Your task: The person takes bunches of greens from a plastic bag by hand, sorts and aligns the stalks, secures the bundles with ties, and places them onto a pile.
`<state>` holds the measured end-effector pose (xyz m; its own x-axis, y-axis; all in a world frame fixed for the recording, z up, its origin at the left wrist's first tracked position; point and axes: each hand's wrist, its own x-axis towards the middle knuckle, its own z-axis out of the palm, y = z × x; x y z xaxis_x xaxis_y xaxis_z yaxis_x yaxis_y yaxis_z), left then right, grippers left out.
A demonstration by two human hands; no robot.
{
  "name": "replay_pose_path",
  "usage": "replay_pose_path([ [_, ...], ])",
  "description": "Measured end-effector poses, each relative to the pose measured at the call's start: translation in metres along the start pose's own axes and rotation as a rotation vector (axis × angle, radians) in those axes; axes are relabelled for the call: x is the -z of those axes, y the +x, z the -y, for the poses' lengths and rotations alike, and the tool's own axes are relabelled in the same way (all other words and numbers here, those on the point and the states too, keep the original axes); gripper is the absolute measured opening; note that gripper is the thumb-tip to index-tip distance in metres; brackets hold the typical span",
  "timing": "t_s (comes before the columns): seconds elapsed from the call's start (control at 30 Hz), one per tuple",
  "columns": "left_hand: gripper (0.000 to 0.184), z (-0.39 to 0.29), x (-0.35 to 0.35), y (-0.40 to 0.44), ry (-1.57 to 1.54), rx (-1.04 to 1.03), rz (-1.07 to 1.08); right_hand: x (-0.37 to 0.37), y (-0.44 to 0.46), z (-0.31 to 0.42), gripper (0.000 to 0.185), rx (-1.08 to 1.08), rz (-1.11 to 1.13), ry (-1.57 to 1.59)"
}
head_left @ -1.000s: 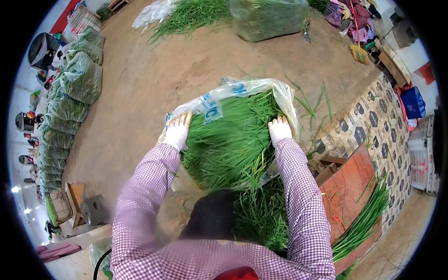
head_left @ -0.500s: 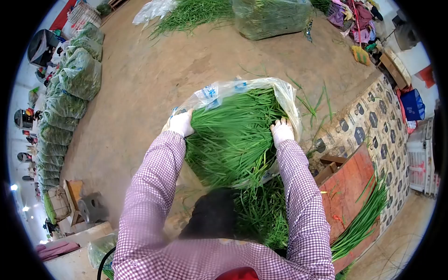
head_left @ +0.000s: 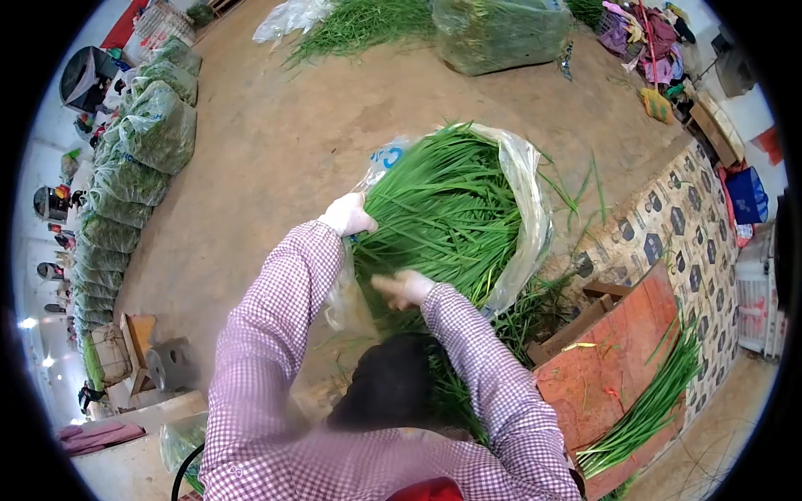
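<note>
Many green leaves (head_left: 455,209), fanned, mostly left-to-right

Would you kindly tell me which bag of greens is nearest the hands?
The open middle bag: the left hand is at its edge; others stand farther away.

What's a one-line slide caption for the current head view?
Left hand at the left edge of long green leaves in an open plastic bag, blurred right hand at the near side.

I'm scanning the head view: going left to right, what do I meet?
Row of filled bags → left hand → right hand → reddish board → white crate.
</note>
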<state>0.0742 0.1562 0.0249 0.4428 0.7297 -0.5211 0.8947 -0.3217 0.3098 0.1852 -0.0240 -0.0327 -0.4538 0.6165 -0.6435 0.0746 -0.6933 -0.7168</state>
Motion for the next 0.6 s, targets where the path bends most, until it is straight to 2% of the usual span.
replay_pose_path([
  [0.07, 0.063, -0.015, 0.001, -0.011, -0.013, 0.014, 0.047, -0.009, 0.055, -0.034, 0.087, 0.139, -0.140, 0.738],
  [0.1, 0.067, -0.026, 0.003, -0.020, 0.029, 0.013, 0.107, -0.013, 0.055, -0.028, 0.082, 0.271, -0.126, 0.930],
  [0.13, 0.083, -0.035, 0.001, -0.023, 0.078, 0.046, 0.153, -0.018, 0.053, -0.022, 0.077, 0.403, -0.108, 1.120],
  [0.17, 0.087, -0.032, -0.009, -0.022, -0.085, 0.047, 0.188, -0.025, 0.053, -0.014, 0.077, 0.399, -0.103, 1.123],
  [0.2, 0.091, -0.031, -0.014, -0.024, -0.249, 0.047, 0.223, -0.030, 0.057, -0.008, 0.069, 0.499, -0.128, 1.216],
  [0.23, 0.091, -0.027, -0.013, -0.025, -0.248, 0.050, 0.224, -0.033, 0.057, -0.003, 0.062, 0.601, -0.156, 1.307],
  [0.3, 0.095, -0.019, -0.006, -0.028, -0.893, -0.058, 0.561, -0.035, 0.057, 0.003, 0.055, 0.546, -0.179, 1.321],
  [0.33, 0.095, -0.014, -0.007, -0.029, -0.895, -0.056, 0.555, -0.035, 0.058, 0.006, 0.048, 0.491, -0.205, 1.337],
  [0.37, 0.097, -0.008, -0.010, -0.032, -0.417, -0.186, 0.372, -0.032, 0.055, 0.005, 0.041, 0.344, -0.299, 1.327],
  [0.4, 0.098, -0.002, -0.017, -0.038, 0.060, -0.298, 0.187, -0.032, 0.048, 0.007, 0.041, 0.335, -0.295, 1.327],
  [0.43, 0.106, -0.027, 0.000, -0.074, 0.387, -0.283, 0.047, -0.030, 0.041, 0.008, 0.040, 0.286, -0.372, 1.289],
  [0.47, 0.106, -0.026, 0.008, -0.078, 0.387, -0.281, 0.046, -0.027, 0.038, 0.009, 0.040, 0.241, -0.447, 1.247],
  [0.5, 0.110, -0.017, 0.017, -0.081, 0.532, -0.257, 0.075, -0.027, 0.040, 0.002, 0.046, 0.342, -0.363, 1.246],
  [0.53, 0.114, -0.004, 0.026, -0.084, 0.677, -0.230, 0.105, -0.026, 0.046, -0.004, 0.046, 0.341, -0.362, 1.244],
  [0.57, 0.113, 0.068, 0.007, -0.055, 0.633, -0.273, 0.019, -0.025, 0.051, -0.009, 0.047, 0.288, -0.404, 1.208],
  [0.6, 0.105, 0.070, 0.016, -0.053, 0.755, -0.219, 0.061, -0.025, 0.049, -0.007, 0.049, 0.237, -0.446, 1.171],
])
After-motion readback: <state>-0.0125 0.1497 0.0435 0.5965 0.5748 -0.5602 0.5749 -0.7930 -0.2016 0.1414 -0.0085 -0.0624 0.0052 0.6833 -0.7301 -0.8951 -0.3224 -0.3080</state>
